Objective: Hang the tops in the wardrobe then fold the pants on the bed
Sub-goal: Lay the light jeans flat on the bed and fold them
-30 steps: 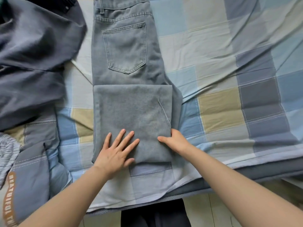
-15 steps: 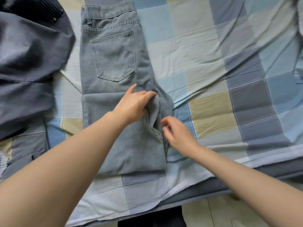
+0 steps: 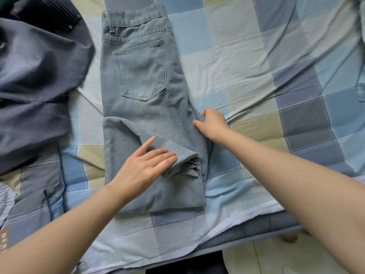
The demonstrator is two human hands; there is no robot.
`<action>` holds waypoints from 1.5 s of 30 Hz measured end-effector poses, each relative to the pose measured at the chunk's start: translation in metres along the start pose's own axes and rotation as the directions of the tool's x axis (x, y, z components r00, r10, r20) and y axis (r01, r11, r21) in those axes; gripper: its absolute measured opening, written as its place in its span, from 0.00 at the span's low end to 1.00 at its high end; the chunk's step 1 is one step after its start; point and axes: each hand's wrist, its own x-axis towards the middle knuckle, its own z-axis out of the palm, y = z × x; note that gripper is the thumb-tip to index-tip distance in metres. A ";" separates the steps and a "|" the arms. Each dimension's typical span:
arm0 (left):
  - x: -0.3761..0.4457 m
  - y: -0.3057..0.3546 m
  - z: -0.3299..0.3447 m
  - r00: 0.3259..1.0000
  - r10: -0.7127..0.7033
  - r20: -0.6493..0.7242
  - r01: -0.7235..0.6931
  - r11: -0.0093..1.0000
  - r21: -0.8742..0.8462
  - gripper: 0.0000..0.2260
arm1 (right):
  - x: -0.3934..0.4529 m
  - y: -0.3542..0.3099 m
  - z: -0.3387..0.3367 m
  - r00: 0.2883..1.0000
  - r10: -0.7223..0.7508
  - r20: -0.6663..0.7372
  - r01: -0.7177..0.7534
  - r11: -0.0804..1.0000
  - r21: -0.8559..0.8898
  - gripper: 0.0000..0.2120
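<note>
- Left hand (image 3: 145,167), fingers straight, pressing flat on the turned-back leg hem of the jeans (image 3: 146,107).
- Right hand (image 3: 212,123), fingers curled, pinching the jeans' right edge.
- Jeans lying half-folded on the checked bed (image 3: 256,66), waistband farthest.
- Dark garment (image 3: 37,76) heaped at far left.

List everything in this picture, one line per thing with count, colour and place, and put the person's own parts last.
light blue denim jeans: one, faded blue, centre of the bed, legs folded up toward the back pocket
checked patchwork bedsheet: one, blue, grey and beige, under everything
dark grey garment: one, slate grey, heaped at far left
grey ribbed cloth: one, pale grey, lower left edge
pale tiled floor: one, cream, bottom right
left hand: one, flat on the folded leg
right hand: one, at the jeans' right edge
</note>
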 end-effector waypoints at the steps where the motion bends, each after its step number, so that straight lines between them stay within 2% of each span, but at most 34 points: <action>1: -0.008 0.002 -0.003 1.000 -0.006 -0.003 0.006 1.000 -0.017 0.14 | -0.008 -0.007 0.002 0.997 -0.032 -0.065 0.033 0.999 0.020 0.17; 3: -0.021 0.008 -0.010 1.000 -0.014 -0.002 0.014 0.999 -0.049 0.13 | -0.025 -0.019 0.010 0.975 -0.179 -0.131 0.188 0.980 0.060 0.17; 4: -0.027 0.010 -0.014 1.000 -0.015 -0.003 0.015 0.998 -0.061 0.13 | -0.031 -0.024 0.015 0.958 -0.264 -0.114 0.273 0.959 0.074 0.17; 6: -0.038 0.016 -0.025 1.000 -0.018 0.007 0.019 0.995 -0.097 0.13 | -0.037 -0.028 0.024 0.923 -0.384 -0.013 0.383 0.920 0.078 0.18; 8: -0.047 0.021 -0.038 0.999 -0.042 0.008 0.042 0.990 -0.133 0.14 | -0.033 -0.029 0.030 0.911 -0.400 0.102 0.395 0.916 0.072 0.18; 10: -0.051 0.028 -0.051 0.996 -0.092 -0.017 0.088 0.983 -0.161 0.14 | -0.027 -0.030 0.032 0.929 -0.336 0.157 0.322 0.940 0.109 0.17; 12: -0.047 0.031 -0.064 0.987 -0.143 -0.079 0.129 0.978 -0.161 0.15 | -0.020 -0.033 0.032 0.951 -0.200 0.236 0.128 0.949 0.287 0.16; 14: -0.037 0.026 -0.073 0.970 -0.188 -0.157 0.164 0.975 -0.152 0.15 | -0.014 -0.036 0.030 0.927 -0.087 0.366 -0.136 0.830 0.541 0.17; 15: -0.030 0.022 -0.076 0.959 -0.207 -0.193 0.180 0.973 -0.147 0.14 | -0.011 -0.035 0.028 0.907 -0.049 0.419 -0.236 0.764 0.600 0.19; 17: -0.008 0.011 -0.073 0.936 -0.245 -0.252 0.222 0.968 -0.118 0.12 | -0.007 -0.033 0.022 0.866 -0.003 0.499 -0.371 0.666 0.647 0.23; 19: 0.025 -0.006 -0.062 0.934 -0.252 -0.254 0.239 0.968 -0.082 0.10 | -0.005 -0.029 0.019 0.837 0.001 0.547 -0.457 0.550 0.699 0.25; 20: 0.044 -0.017 -0.051 0.938 -0.264 -0.223 0.255 0.964 -0.069 0.09 | -0.004 -0.028 0.019 0.831 0.002 0.556 -0.488 0.483 0.727 0.27; 22: 0.080 -0.039 -0.026 0.930 -0.368 -0.004 0.367 0.928 -0.062 0.13 | 0.000 -0.025 0.021 0.830 -0.014 0.558 -0.521 0.338 0.784 0.32; 23: 0.092 -0.047 -0.011 0.896 -0.425 0.130 0.432 0.902 -0.027 0.17 | 0.001 -0.023 0.020 0.825 -0.032 0.565 -0.534 0.287 0.796 0.35; 25: 0.105 -0.057 0.016 0.791 -0.525 0.313 0.532 0.844 0.071 0.22 | 0.001 -0.014 0.017 0.813 -0.037 0.581 -0.558 0.234 0.796 0.40; 27: 0.099 -0.058 0.036 0.724 -0.594 0.350 0.598 0.794 0.110 0.24 | -0.001 -0.004 0.014 0.834 -0.005 0.552 -0.530 0.269 0.804 0.33; 29: 0.081 -0.055 0.040 0.731 -0.631 0.260 0.629 0.771 0.105 0.26 | -0.007 0.000 0.012 0.865 -0.004 0.502 -0.451 0.432 0.781 0.20; 30: 0.071 -0.055 0.040 0.741 -0.640 0.204 0.632 0.767 0.110 0.27 | -0.010 0.001 0.013 0.878 -0.019 0.478 -0.397 0.527 0.751 0.17; 33: 0.038 -0.062 0.037 0.792 -0.598 0.120 0.584 0.800 0.137 0.31 | -0.012 0.004 0.019 0.912 -0.052 0.407 -0.253 0.711 0.657 0.22; 36: -0.006 -0.075 0.026 0.835 -0.524 0.170 0.500 0.850 0.165 0.32 | -0.008 0.004 0.017 0.938 0.012 0.348 -0.220 0.794 0.566 0.21; 37: -0.021 -0.083 0.020 0.848 -0.492 0.200 0.459 0.868 0.188 0.33 | -0.007 0.002 0.013 0.959 0.033 0.283 -0.164 0.876 0.453 0.24; 38: -0.036 -0.093 0.011 0.863 -0.453 0.222 0.407 0.885 0.225 0.34 | -0.007 0.001 0.011 0.984 0.033 0.177 -0.079 0.962 0.260 0.28; 39: -0.049 -0.104 0.002 0.884 -0.405 0.231 0.340 0.899 0.277 0.34 | -0.009 -0.001 0.010 0.999 -0.031 0.034 0.029 0.999 0.037 0.32; 40: -0.062 -0.116 -0.007 0.905 -0.349 0.244 0.264 0.909 0.321 0.32 | -0.014 -0.004 0.009 0.979 -0.177 -0.105 0.156 0.971 -0.183 0.33; 41: -0.071 -0.126 -0.014 0.923 -0.285 0.261 0.184 0.918 0.350 0.30 | -0.020 -0.005 0.008 0.900 -0.390 -0.195 0.301 0.879 -0.369 0.31; 42: -0.078 -0.134 -0.021 0.934 -0.221 0.282 0.106 0.923 0.370 0.30 | -0.025 -0.007 0.009 0.751 -0.622 -0.221 0.449 0.727 -0.519 0.29; 43: -0.083 -0.140 -0.026 0.938 -0.160 0.309 0.032 0.923 0.382 0.31 | -0.030 -0.006 0.010 0.582 -0.800 -0.148 0.562 0.527 -0.637 0.26; 44: -0.086 -0.145 -0.028 0.930 -0.111 0.350 -0.037 0.920 0.391 0.34 | -0.032 -0.003 0.012 0.446 -0.895 -0.011 0.615 0.315 -0.722 0.25; 45: -0.087 -0.148 -0.028 0.916 -0.081 0.392 -0.092 0.910 0.404 0.38 | -0.032 0.002 0.012 0.368 -0.920 0.132 0.625 0.140 -0.768 0.27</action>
